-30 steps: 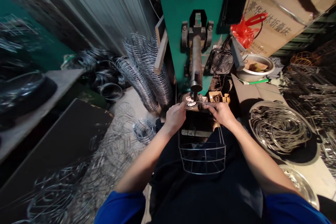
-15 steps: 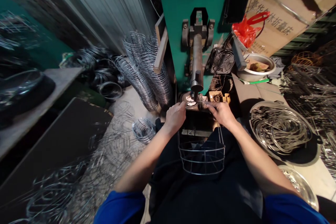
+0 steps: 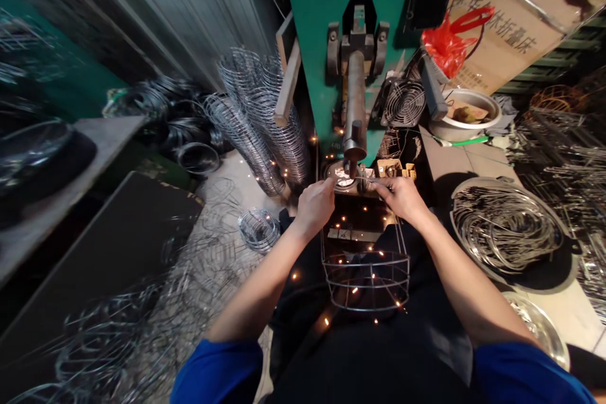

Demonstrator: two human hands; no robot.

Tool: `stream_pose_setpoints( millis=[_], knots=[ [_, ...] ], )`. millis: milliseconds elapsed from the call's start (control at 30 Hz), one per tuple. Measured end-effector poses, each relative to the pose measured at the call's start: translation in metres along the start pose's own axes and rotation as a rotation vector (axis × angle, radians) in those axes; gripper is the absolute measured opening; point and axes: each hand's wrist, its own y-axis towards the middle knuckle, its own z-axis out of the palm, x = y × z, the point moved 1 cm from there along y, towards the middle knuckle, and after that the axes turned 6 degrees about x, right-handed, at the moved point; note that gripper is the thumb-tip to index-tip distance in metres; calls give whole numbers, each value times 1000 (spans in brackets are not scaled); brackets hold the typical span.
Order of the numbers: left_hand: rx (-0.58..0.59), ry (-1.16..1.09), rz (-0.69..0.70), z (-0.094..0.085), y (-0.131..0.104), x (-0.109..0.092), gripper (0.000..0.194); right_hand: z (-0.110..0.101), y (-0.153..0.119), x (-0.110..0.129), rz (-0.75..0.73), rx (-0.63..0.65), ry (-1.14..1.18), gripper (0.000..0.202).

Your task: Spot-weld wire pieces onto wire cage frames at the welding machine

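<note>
A round wire basket (image 3: 367, 283) hangs over my lap, its long wires running up toward both hands. My left hand (image 3: 314, 205) is closed around wire at the left of the welding tip, the exact grip hidden by the fingers. On the right, my right hand (image 3: 401, 201) pinches the wire between thumb and forefinger. Between the two hands, the upper electrode (image 3: 353, 158) of a green spot welder (image 3: 303, 25) meets the wire above the round lower electrode base (image 3: 338, 180). Orange sparks scatter around the basket and my legs.
Stacked wire rings (image 3: 265, 120) stand left of the welder, with a small ring bundle (image 3: 258, 230) on the floor. At right are a black pan of bent wires (image 3: 506, 227), a metal bowl (image 3: 540, 328), and a white basin (image 3: 466, 115). A grey bar (image 3: 288, 85) juts from the welder's left.
Sparks have burst out from the electrode and spread downward and to the left. The hands stay almost in place on the wire. The view has tipped slightly lower.
</note>
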Motion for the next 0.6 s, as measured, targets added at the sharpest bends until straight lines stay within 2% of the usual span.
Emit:
stream_pose_setpoints(
  millis=[400,533,600],
  knots=[
    [5,-23,-24,1,-1,-5,21,7,-1,-7,-38,-55,43,28],
    [-1,-33,-8,2,-2,-3,20,6,-1,-3,5,-49,72,28],
    [-23,-48,-1,3,-2,-3,19,4,-4,0,74,-13,101,30]
  ],
)
